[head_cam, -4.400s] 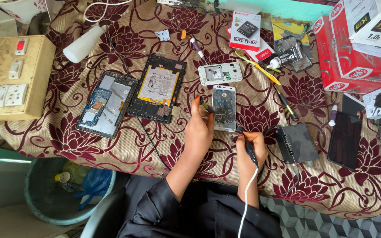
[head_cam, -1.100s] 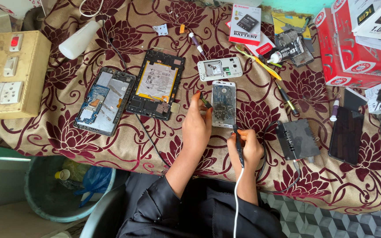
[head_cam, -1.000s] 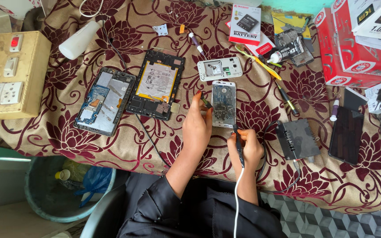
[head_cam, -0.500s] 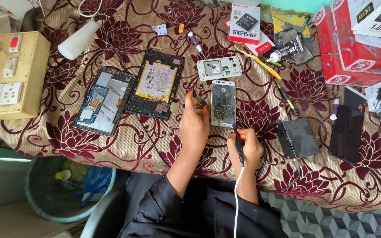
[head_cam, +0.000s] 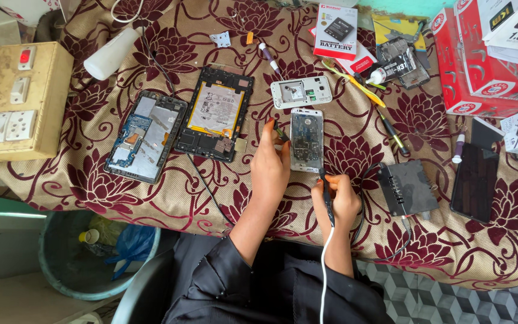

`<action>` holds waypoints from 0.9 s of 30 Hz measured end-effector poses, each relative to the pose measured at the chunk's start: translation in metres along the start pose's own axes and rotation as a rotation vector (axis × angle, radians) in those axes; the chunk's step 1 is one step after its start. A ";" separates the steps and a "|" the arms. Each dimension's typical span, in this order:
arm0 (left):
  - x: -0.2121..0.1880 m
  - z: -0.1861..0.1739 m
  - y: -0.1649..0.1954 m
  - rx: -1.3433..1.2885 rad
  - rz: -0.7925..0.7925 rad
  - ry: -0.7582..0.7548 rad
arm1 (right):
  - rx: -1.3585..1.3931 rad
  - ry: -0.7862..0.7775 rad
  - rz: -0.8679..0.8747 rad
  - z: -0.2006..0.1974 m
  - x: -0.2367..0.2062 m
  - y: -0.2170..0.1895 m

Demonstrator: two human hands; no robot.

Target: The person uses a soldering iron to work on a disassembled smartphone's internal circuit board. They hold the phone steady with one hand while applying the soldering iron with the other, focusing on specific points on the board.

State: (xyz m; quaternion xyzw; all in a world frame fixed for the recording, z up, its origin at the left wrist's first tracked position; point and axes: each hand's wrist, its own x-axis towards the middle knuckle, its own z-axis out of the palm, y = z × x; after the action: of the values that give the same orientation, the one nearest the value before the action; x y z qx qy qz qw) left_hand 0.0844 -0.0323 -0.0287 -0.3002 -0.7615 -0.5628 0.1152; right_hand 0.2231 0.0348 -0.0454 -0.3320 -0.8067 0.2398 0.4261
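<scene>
An opened phone point(head_cam: 306, 141) lies back-up on the flowered cloth point(head_cam: 355, 132), its circuit board bare. My left hand point(head_cam: 270, 162) rests beside its left edge and pinches a small thin dark tool point(head_cam: 279, 130) between the fingertips. My right hand point(head_cam: 336, 199) sits just below the phone and grips a dark pen-shaped soldering tool point(head_cam: 326, 191) with a white cord point(head_cam: 324, 270); its tip points at the phone's lower edge.
A white phone shell point(head_cam: 301, 92), two opened tablets point(head_cam: 215, 120) point(head_cam: 145, 135), a switch board box point(head_cam: 16, 102), a white bottle point(head_cam: 113, 53), screwdrivers point(head_cam: 394, 135), a grey box point(head_cam: 407, 187), a dark phone point(head_cam: 475, 180) and red cartons point(head_cam: 487, 57) lie around. A bin point(head_cam: 91, 252) stands below the table.
My left hand has lifted slightly and its fingers have closed in on the small tool beside the phone. My right hand has stayed just below the phone with the soldering tool.
</scene>
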 end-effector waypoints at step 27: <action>0.000 -0.003 0.001 0.037 0.014 -0.030 | 0.100 -0.017 0.008 -0.004 0.001 -0.006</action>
State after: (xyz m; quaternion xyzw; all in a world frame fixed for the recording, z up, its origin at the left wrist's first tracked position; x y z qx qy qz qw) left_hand 0.0842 -0.0349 -0.0263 -0.3118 -0.7713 -0.5432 0.1133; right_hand 0.2245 0.0320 -0.0392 -0.3114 -0.7960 0.2842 0.4344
